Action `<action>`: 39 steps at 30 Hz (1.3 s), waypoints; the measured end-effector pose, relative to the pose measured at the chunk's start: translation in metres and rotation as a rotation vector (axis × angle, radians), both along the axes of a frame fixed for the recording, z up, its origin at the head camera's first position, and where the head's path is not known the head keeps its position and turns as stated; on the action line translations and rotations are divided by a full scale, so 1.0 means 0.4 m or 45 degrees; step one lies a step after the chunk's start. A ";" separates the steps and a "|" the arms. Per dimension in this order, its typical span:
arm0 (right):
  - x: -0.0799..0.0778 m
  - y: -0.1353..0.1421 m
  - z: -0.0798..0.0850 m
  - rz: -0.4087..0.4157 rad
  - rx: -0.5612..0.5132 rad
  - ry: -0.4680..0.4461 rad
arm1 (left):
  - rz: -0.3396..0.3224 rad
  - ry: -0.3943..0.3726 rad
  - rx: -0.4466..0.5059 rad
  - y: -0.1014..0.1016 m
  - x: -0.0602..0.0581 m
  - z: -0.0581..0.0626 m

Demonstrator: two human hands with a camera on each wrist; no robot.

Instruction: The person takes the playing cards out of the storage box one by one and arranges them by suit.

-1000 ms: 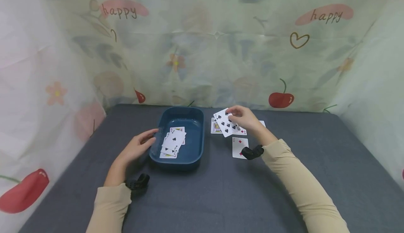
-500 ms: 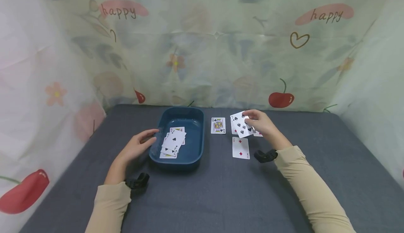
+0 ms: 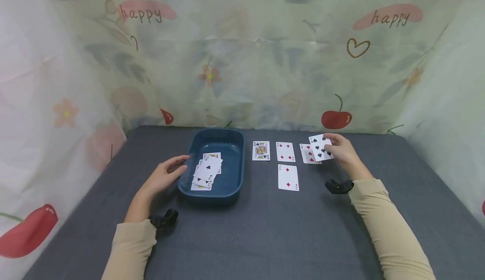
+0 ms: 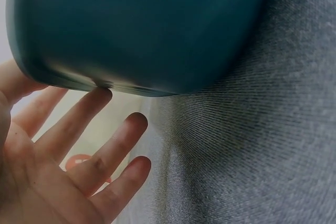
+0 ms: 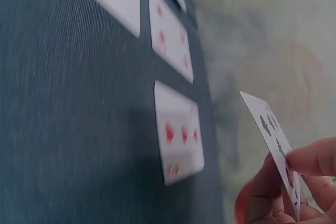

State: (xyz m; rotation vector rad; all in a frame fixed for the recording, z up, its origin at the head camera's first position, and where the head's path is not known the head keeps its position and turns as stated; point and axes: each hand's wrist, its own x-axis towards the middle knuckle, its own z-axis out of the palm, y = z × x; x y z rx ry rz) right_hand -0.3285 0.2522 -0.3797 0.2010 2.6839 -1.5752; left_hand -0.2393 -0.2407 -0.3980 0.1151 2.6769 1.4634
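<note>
In the head view my right hand [image 3: 342, 151] pinches a spades playing card [image 3: 319, 146] between thumb and fingers. The card is raised above the table and overlaps a hearts card [image 3: 306, 153] lying there. The right wrist view shows the held spades card [image 5: 270, 135] nearly edge-on, with the thumb on its face. My left hand [image 3: 163, 177] is beside a blue plastic bin [image 3: 238, 187], its fingers loosely spread. Up close, a fingertip meets the outside of the bin [image 4: 142, 30]. Inside the bin lies a loose pile of face-up cards, a club card [image 3: 208, 168] on top.
A king of clubs [image 3: 261, 150] and a diamonds card [image 3: 285, 152] lie face up in a row with the hearts card. Below that row is the two of diamonds [image 3: 288, 177]. Grey cloth [image 3: 257, 238] covers the table, and a printed curtain [image 3: 261, 82] hangs behind it.
My right hand has carried the spades card rightward, from over the king of clubs and the diamonds card to over the hearts card, uncovering the first two. The left hand and bin stay put.
</note>
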 end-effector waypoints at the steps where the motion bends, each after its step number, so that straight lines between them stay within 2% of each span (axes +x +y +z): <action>1: -0.002 0.010 -0.005 -0.039 -0.010 -0.007 | 0.003 -0.003 -0.005 0.000 0.000 0.000; 7: -0.006 0.071 -0.027 -0.145 0.026 0.014 | 0.015 -0.017 -0.033 0.002 0.001 0.001; 13: -0.011 0.111 -0.048 -0.189 0.071 0.007 | 0.016 -0.008 -0.031 0.000 0.002 -0.001; 31: -0.036 0.118 -0.075 -0.250 0.068 -0.071 | 0.026 -0.002 -0.016 0.002 0.004 -0.003; 39: -0.035 0.117 -0.075 -0.226 0.092 -0.061 | 0.024 0.000 -0.017 0.002 0.004 -0.002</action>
